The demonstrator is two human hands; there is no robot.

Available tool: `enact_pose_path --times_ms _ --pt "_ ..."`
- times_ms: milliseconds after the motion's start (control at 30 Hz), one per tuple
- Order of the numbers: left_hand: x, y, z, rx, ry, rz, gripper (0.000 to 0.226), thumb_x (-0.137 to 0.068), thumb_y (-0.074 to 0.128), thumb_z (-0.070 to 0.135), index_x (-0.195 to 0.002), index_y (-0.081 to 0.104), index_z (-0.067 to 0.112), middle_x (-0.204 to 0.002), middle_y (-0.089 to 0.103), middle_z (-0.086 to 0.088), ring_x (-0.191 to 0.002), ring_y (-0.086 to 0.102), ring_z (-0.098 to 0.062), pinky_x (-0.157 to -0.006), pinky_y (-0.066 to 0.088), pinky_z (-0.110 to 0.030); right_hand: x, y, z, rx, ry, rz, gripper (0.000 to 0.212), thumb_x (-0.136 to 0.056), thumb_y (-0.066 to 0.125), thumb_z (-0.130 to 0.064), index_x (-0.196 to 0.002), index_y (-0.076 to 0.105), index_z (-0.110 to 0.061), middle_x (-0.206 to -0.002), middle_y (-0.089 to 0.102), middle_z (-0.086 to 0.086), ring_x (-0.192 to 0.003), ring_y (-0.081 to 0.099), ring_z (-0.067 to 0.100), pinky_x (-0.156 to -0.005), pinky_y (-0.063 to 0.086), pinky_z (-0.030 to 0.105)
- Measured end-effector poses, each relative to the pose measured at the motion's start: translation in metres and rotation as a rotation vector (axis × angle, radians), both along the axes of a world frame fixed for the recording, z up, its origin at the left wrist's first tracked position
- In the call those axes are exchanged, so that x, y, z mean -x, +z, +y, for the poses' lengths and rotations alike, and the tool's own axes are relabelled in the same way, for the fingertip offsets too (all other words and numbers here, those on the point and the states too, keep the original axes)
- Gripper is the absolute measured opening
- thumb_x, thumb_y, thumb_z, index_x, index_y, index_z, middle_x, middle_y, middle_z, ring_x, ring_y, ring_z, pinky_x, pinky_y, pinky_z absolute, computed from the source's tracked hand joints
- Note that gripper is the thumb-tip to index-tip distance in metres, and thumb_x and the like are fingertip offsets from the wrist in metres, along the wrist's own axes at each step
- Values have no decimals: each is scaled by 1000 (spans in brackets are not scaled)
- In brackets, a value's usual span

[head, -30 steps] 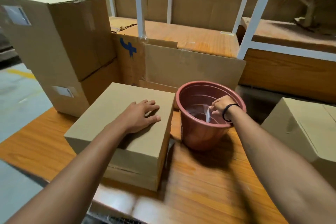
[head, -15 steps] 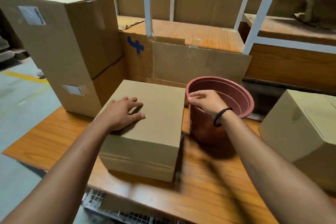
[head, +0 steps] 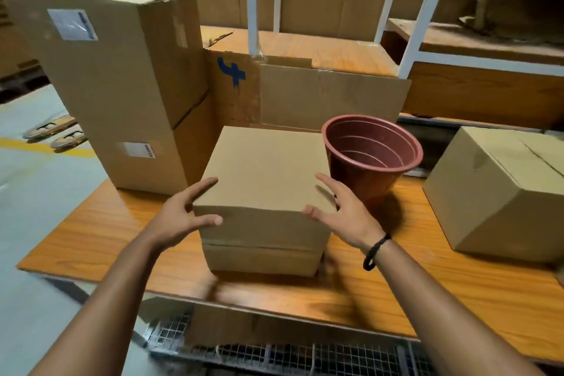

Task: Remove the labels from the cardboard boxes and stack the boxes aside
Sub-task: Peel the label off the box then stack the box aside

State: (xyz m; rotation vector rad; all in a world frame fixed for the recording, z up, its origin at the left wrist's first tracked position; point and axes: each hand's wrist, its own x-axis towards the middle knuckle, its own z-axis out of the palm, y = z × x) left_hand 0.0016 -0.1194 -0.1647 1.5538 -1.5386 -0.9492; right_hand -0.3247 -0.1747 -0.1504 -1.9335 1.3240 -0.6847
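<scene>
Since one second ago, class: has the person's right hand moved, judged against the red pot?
Yes. The right hand came out of the red pot, leftward to the small box.

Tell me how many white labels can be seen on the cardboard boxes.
2. The upper label is on the upper box of the left stack; the lower label is on the lower box beneath it. Other box faces are hidden, so more may exist.

Four closed cardboard boxes [head: 122, 64] [head: 143, 174] [head: 262, 174] [head: 494, 192], two labels [head: 72, 24] [head: 139, 149], one plastic pot [head: 360, 180]
</scene>
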Motion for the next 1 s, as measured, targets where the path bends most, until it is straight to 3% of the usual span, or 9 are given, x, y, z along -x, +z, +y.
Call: enact_pose_path --times_ms 67,133,233,400,533,667,800,933,1000 --pt "4 -5 4 59 55 -58 80 -61 85 45 -128 43 54 -138 43 22 -128 37 -3 -105 36 -30 -6 -11 8 35 4 51 93 -59 75 -72 -141 41 -43 -152 33 -7 -140 32 8 -117 29 36" --pt "5 -8 7 119 98 -66 70 -65 84 38 -122 47 56 -134 47 21 -126 40 -5 -103 40 -31 -9 -18 12 94 -40 53 84 -61 80 -62 -137 50 -39 -148 40 -2 -138 38 10 -115 32 34" --pt "2 -12 19 203 114 -31 61 -69 84 30 -110 54 64 -120 51 32 -121 44 -3 -93 41 -24 -8 -20 23 157 -99 18 74 -64 82 -54 -131 58 -34 -143 48 -2 -134 44 11 -112 38 34" --pt "3 -20 46 255 97 -1 62 -61 82 39 -105 54 72 -119 51 34 -118 46 2 -93 45 -28 -3 -21 60 214 -135 -10 68 -68 86 -34 -130 61 -24 -140 50 -11 -128 46 3 -110 37 22" --pt "10 -23 66 286 75 -20 63 -61 82 43 -109 54 70 -122 53 31 -110 45 23 -90 47 -25 9 -22 86 254 -150 -39 68 -67 86 -30 -130 61 -20 -136 49 -16 -125 45 -4 -104 34 9" --pt "29 -20 84 301 65 -25 61 -60 82 44 -113 58 62 -124 55 26 -116 46 11 -89 46 -21 28 -20 109 281 -154 -55 69 -67 85 -33 -130 61 -21 -135 47 -19 -122 42 -10 -101 34 5" --pt "58 -19 101 340 26 -9 63 -60 82 42 -113 56 65 -126 57 22 -115 46 20 -90 48 -21 59 -19 132 289 -183 -58 67 -68 86 -29 -130 60 -20 -135 44 -18 -122 40 -9 -94 29 -3" --pt "106 -21 117 338 -3 31 65 -60 84 39 -113 56 66 -131 59 13 -126 50 -4 -99 48 -34 108 -16 156 283 -225 -42 66 -69 85 -31 -130 61 -23 -143 44 -9 -133 33 -5 -103 27 5" --pt "135 -19 125 332 -27 43 64 -61 83 40 -115 57 63 -133 58 14 -129 48 -8 -101 47 -36 136 -14 170 270 -253 -25 66 -68 85 -33 -130 60 -26 -146 43 -6 -134 28 -7 -108 28 11"
